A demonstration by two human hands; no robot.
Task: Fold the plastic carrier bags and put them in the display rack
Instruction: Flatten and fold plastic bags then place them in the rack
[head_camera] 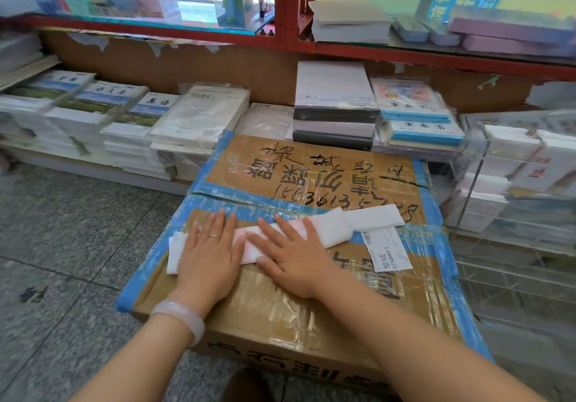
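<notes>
A white plastic carrier bag with faint pink print lies folded into a long strip across the top of a taped cardboard box. My left hand presses flat on the strip's left part, fingers straight. My right hand lies flat on its middle, fingers spread. The bag's handles stick out to the right, toward a white shipping label. A clear acrylic display rack at the right holds stacks of folded white bags.
Stacks of exercise books and paper reams fill the low shelf behind the box. A red-framed shelf runs above. Grey speckled floor lies to the left. Wire racks stand at the lower right.
</notes>
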